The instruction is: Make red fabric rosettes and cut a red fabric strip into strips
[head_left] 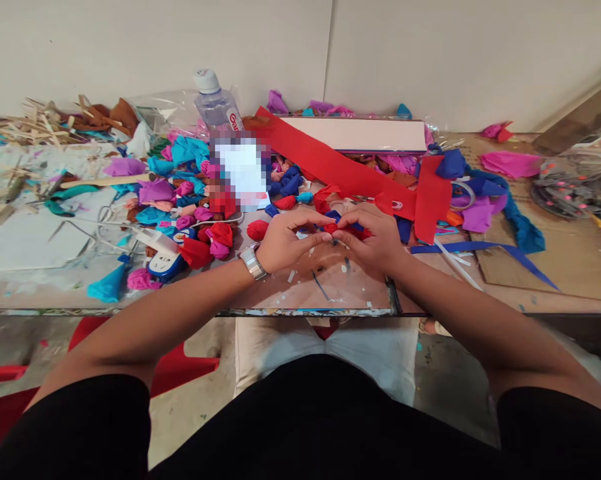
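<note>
Between the fingertips of both hands is a small wad of red crepe paper (pixel 331 228), held above the table's front part. My left hand (pixel 291 239), with a metal watch (pixel 253 261) at the wrist, pinches it from the left. From the right, my right hand (pixel 373 237) pinches it between thumb and curled fingers. Beside the left hand lies a rolled red paper ball (pixel 257 230). Past the hands, a long red crepe paper strip (pixel 325 160) slants across the pile, and a shorter red strip (pixel 433 200) lies to the right.
Many coloured paper rosettes (pixel 184 189) cover the left middle. A water bottle (pixel 217 107) stands behind a blurred bright screen (pixel 244 170). A power strip (pixel 165 260) with a white plug lies left, wood sticks (pixel 45 127) farther back. Cardboard (pixel 545 270) and a blue strip (pixel 505 250) are right.
</note>
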### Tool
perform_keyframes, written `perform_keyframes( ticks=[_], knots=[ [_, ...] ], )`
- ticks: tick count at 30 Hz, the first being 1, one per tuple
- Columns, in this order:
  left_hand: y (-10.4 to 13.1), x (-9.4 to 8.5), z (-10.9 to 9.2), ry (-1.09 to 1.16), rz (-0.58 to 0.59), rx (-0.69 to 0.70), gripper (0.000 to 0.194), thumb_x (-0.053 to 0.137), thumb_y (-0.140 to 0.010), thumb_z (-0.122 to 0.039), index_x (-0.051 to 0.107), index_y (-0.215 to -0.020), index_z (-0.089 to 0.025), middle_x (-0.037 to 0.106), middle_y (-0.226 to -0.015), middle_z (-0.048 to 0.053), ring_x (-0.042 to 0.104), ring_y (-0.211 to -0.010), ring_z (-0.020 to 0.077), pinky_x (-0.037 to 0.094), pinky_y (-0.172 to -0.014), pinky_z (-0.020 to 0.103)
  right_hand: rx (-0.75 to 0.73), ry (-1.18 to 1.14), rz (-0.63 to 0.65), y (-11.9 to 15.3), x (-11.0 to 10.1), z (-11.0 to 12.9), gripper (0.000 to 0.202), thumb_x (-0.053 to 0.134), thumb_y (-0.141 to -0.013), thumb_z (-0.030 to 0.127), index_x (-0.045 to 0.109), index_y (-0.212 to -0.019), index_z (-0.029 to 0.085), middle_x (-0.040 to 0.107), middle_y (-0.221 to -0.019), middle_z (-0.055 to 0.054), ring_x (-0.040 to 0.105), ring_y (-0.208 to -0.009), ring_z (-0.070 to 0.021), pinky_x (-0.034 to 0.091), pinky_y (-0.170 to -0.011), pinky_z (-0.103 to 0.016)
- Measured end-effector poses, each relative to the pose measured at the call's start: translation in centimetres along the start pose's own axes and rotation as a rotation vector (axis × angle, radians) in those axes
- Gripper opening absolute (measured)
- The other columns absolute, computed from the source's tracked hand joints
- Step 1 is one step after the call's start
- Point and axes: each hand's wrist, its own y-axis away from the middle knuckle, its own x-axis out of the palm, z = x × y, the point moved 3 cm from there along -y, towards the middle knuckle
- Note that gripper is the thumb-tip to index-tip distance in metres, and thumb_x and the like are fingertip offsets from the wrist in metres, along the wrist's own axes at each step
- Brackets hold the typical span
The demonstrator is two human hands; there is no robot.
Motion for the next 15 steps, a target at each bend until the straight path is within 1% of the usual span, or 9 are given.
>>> perform_keyframes(
  ticks=[3,6,8,12,15],
  knots=[
    [-0.01,0.02,0.18,0.007,0.006,0.002,0.034,0.091,-0.088,-0.046,0.087,-0.114,-0.024,0.086,-0.11,0.01,0.08,-0.097,0.0219,0.063,-0.089,0.035,0.013,-0.016,-0.013,-0.04,-0.03,-0.01,0.032,0.076,-0.1,0.057,0.074,-0.094,0.026,0.084,-0.098,-0.006,0.079,-0.097,-0.0258,0.059,-0.089,-0.041],
    [-0.08,-0.07,0.3,0.048,-0.018,-0.02,0.03,0.087,-0.093,-0.044,0.087,-0.115,-0.024,0.086,-0.113,0.009,0.081,-0.102,0.0223,0.064,-0.093,0.035,0.015,-0.018,-0.013,-0.08,-0.13,0.06,0.031,0.078,-0.098,0.057,0.075,-0.101,0.027,0.084,-0.101,-0.006,0.079,-0.096,-0.0258,0.06,-0.088,-0.041],
    [-0.2,-0.16,0.38,0.098,-0.035,-0.043,0.032,0.086,-0.094,-0.045,0.086,-0.117,-0.023,0.086,-0.117,0.01,0.082,-0.107,0.0231,0.065,-0.095,0.036,0.011,-0.008,-0.017,-0.1,-0.26,0.11,0.03,0.081,-0.097,0.056,0.076,-0.106,0.028,0.085,-0.105,-0.005,0.08,-0.097,-0.0263,0.061,-0.089,-0.042],
    [-0.4,-0.16,0.66,0.184,-0.052,-0.075,0.034,0.086,-0.094,-0.045,0.084,-0.119,-0.022,0.085,-0.123,0.01,0.082,-0.112,0.023,0.066,-0.097,0.035,-0.004,0.026,-0.03,-0.14,-0.53,0.21,0.019,0.079,-0.1,0.046,0.078,-0.108,0.029,0.086,-0.108,-0.005,0.081,-0.1,-0.0268,0.061,-0.094,-0.044],
    [-0.42,-0.06,0.83,0.24,-0.064,-0.085,0.037,0.088,-0.092,-0.043,0.082,-0.122,-0.021,0.084,-0.121,0.01,0.082,-0.109,0.0209,0.066,-0.097,0.033,-0.024,0.034,-0.034,-0.2,-0.61,0.28,0.012,0.077,-0.102,0.04,0.079,-0.106,0.029,0.087,-0.105,-0.005,0.082,-0.1,-0.0264,0.061,-0.096,-0.044]
  ],
)
